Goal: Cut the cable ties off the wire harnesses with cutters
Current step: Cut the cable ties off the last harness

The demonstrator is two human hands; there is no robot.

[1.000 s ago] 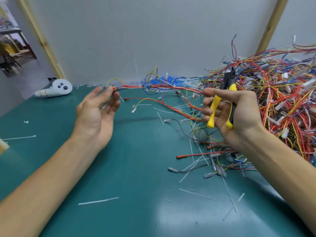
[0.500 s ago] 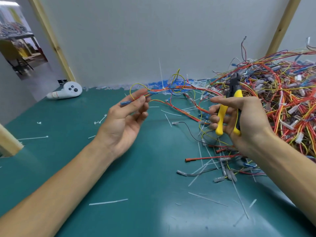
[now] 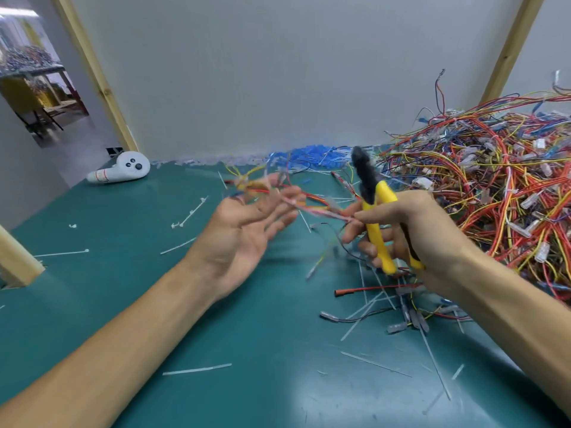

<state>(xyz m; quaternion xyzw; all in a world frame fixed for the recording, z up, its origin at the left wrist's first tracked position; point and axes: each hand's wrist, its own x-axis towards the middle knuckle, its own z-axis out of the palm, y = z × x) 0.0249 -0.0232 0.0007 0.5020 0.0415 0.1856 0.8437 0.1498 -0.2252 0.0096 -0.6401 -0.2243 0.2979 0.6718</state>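
Observation:
My right hand (image 3: 414, 233) grips the yellow-handled cutters (image 3: 375, 239), black jaws pointing up. Its thumb and forefinger also pinch one end of a thin wire harness (image 3: 312, 208) of red, yellow and white wires. The harness stretches leftward, blurred by motion, across the straight fingers of my left hand (image 3: 244, 233), which lies palm up above the green mat (image 3: 123, 304). Its far end with small connectors sticks out past my left fingertips. No cable tie can be made out on the blurred harness.
A big tangle of harnesses (image 3: 494, 196) fills the right side. Cut cable ties (image 3: 197, 369) and loose wire ends (image 3: 401, 316) litter the mat. A white controller (image 3: 120, 171) lies at the back left, blue bits (image 3: 312, 154) along the wall, a wooden post (image 3: 18, 267) at left.
My left hand moved right, toward my right hand. The harness came up off the mat and now spans both hands. The cutters stayed gripped in my right hand.

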